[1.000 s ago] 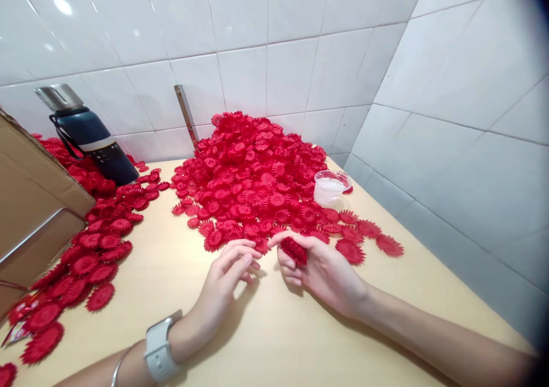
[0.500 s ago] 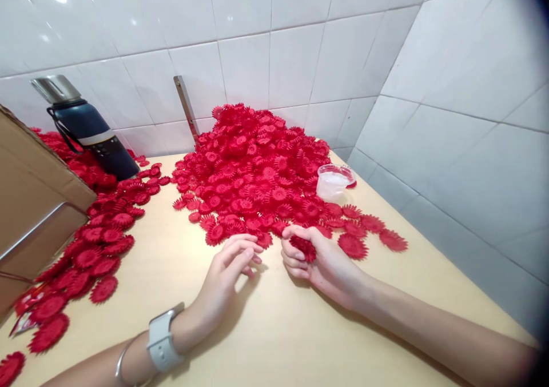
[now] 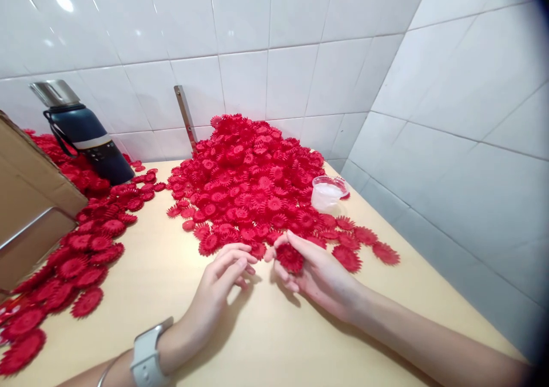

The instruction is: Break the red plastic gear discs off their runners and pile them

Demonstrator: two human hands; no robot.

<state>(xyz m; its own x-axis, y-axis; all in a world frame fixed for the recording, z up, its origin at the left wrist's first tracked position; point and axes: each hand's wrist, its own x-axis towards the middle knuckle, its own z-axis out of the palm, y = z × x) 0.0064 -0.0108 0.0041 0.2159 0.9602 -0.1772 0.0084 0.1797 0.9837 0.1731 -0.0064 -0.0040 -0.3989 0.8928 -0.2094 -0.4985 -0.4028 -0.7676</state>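
My right hand (image 3: 319, 278) holds a red fringed disc, like a fabric flower (image 3: 289, 259), with its round face turned toward me. The fingers and thumb of that hand curl around the disc's edge. To the left, my left hand (image 3: 225, 281) rests low over the table with nothing in it. Its fingers are loosely bent and apart. Just beyond both hands rises a large heap of the same red discs (image 3: 244, 187). Its front edge lies close to my left fingertips.
A clear plastic cup (image 3: 328, 195) stands at the heap's right side. On the left are a dark blue flask (image 3: 96, 141), a cardboard box (image 3: 38, 170) and a second spread of red discs (image 3: 88, 275). White tiled walls (image 3: 240, 15) bound the pale table (image 3: 266, 347); a metal strip (image 3: 184, 112) stands against one.
The fingers of my right hand have loosened and the disc has turned, showing more of its face. My left hand keeps its pose. The view has shifted slightly.
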